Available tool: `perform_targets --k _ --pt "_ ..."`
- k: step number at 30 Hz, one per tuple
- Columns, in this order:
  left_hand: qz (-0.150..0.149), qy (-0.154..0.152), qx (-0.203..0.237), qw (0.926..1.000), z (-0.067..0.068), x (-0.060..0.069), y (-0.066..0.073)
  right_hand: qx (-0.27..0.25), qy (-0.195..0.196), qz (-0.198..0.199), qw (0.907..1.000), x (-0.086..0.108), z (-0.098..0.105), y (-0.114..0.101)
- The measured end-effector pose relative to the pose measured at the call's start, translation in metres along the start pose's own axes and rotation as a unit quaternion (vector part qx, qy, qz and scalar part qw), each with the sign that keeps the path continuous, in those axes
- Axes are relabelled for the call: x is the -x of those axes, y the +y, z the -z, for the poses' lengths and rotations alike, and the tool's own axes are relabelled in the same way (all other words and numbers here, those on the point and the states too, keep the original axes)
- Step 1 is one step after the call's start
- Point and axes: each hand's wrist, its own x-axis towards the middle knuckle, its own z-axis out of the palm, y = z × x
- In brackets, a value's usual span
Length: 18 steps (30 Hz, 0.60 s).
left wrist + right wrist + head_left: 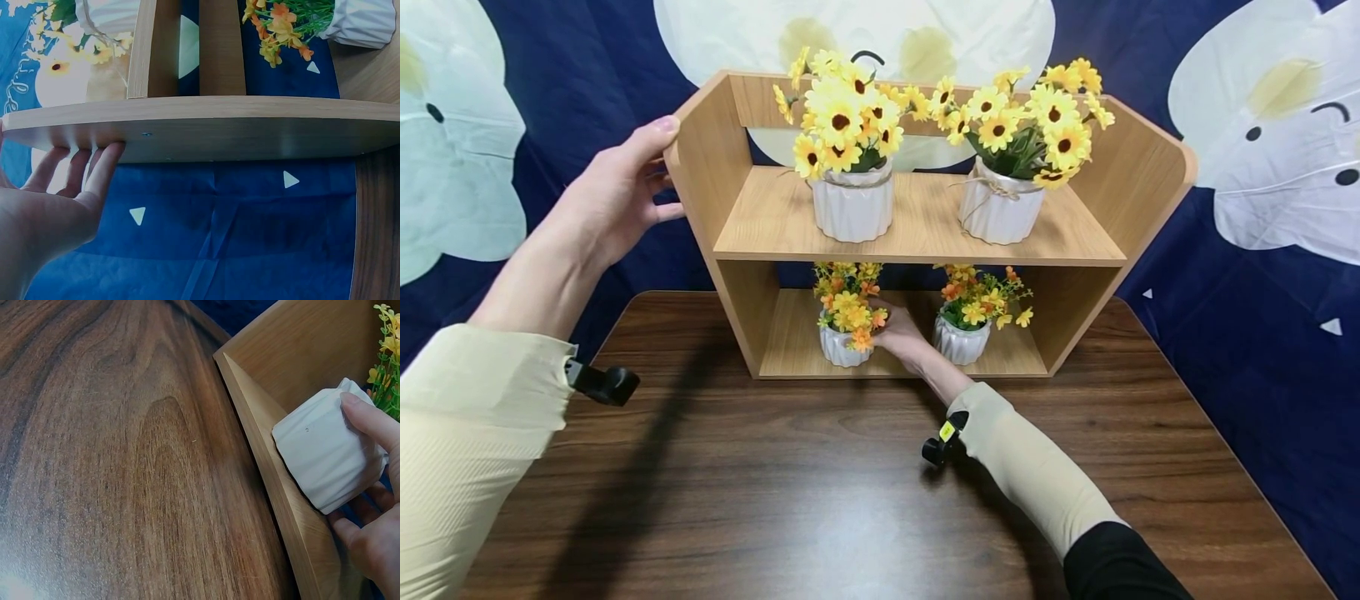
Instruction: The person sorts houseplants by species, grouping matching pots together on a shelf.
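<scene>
My right hand (pixel 901 335) grips a white ribbed flowerpot (pixel 328 447) on the lower left of a two-tier wooden shelf (pixel 917 252). Its thumb lies across the pot's side, with other fingers around the far side, partly hidden. Yellow and orange artificial flowers (pixel 850 307) fill that pot. At the shelf's left side panel (pixel 250 134), my left hand (pixel 617 187) touches the outer face with extended fingers, its thumb at the front edge. Beside my right hand stands another white pot (pixel 961 340) with yellow-orange flowers.
On the upper tier stand two white pots, the left pot (pixel 853 207) and right pot (pixel 1002 204), both with yellow daisy-like flowers and twine. The shelf rests at the back of a dark wood table (pixel 760 483). A navy patterned cloth (pixel 1262 333) hangs behind.
</scene>
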Motion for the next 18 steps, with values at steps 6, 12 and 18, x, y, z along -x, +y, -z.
perform_targets --k 6,12,18 --pt "0.0 0.0 -0.002 1.0 -0.0003 -0.0002 -0.0001 0.006 0.004 -0.002 1.0 0.0006 0.0004 0.0006" --pt "-0.001 -0.001 -0.003 1.0 -0.0007 -0.0001 0.0001 0.011 0.004 -0.004 0.9999 0.0004 0.0007 0.0009" --pt "-0.001 -0.002 -0.004 1.0 -0.0003 0.0003 0.0001 0.019 0.008 -0.002 0.9998 0.0012 -0.0001 0.0019"
